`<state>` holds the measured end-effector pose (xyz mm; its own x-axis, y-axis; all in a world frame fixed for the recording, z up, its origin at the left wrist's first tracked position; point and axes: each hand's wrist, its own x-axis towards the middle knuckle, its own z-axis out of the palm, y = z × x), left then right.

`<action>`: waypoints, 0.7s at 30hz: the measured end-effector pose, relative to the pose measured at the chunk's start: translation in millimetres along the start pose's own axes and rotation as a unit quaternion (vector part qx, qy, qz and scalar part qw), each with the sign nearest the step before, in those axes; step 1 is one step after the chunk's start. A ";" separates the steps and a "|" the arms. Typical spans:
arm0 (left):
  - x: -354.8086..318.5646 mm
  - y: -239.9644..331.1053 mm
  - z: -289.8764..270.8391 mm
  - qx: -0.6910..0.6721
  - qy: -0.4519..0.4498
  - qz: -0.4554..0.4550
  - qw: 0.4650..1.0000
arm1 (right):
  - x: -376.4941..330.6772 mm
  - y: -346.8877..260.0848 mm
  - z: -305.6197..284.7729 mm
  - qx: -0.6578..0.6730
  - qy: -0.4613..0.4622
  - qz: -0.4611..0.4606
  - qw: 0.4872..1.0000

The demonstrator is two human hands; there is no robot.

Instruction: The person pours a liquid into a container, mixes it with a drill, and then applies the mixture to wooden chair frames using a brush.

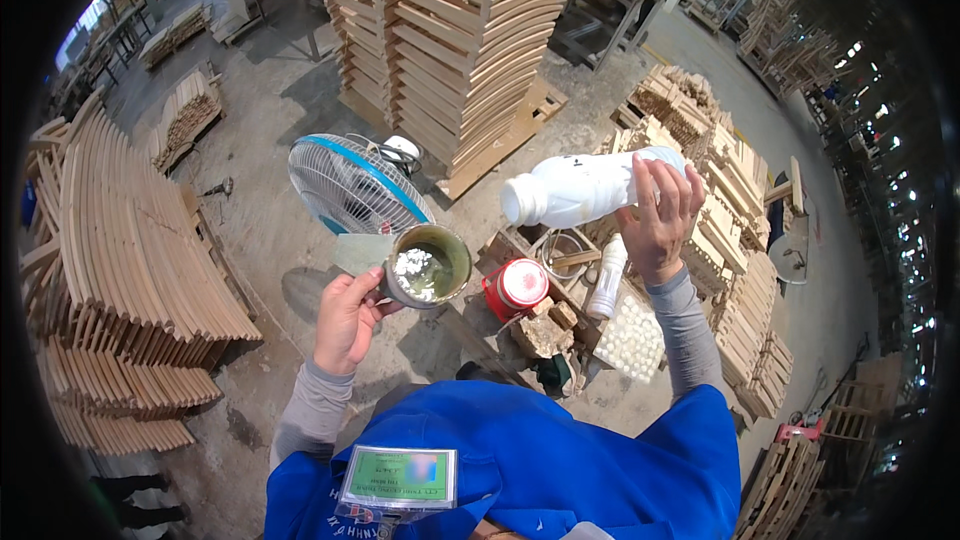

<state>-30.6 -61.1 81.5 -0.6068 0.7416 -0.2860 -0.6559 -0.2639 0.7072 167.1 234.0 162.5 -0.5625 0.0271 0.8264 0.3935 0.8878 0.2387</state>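
My left hand (350,318) is closed on the side of a stained cup (459,278) with a dark, crusted rim. Inside the cup lies a shiny, murky content with bright reflections. My right hand (662,220) grips a white plastic bottle (585,188) near its base, tilted on its side. The bottle's neck points left, above and to the right of the cup, apart from it. No stream from the bottle shows, and I cannot tell whether it is capped. Just behind the cup a flat greyish piece (362,252) sticks out beside my left fingers.
A fan with a blue rim (372,180) stands ahead on the floor. Below the bottle are a red tub with a white lid (522,283), another white bottle (606,280) and an egg-tray-like sheet (630,340). Stacked wooden parts rise ahead (450,50), left (130,220) and right (725,220).
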 end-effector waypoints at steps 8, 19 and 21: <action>-16.9 21.9 7.2 0.085 -0.018 0.032 0.996 | 22.2 -26.8 -27.8 -0.051 0.021 -0.150 0.987; -32.8 31.9 -17.1 0.162 -0.043 0.127 0.978 | 59.7 -57.8 -63.7 -0.131 0.048 -0.224 0.965; -35.4 34.6 -17.1 0.166 -0.056 0.134 0.975 | 64.1 -58.5 -65.9 -0.149 0.060 -0.231 0.960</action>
<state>-39.5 -107.0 105.0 -0.6714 0.7411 -0.0024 -0.2869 -0.2570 0.9228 155.9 153.6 235.1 -0.6466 -0.4071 0.6451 0.3223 0.6207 0.7147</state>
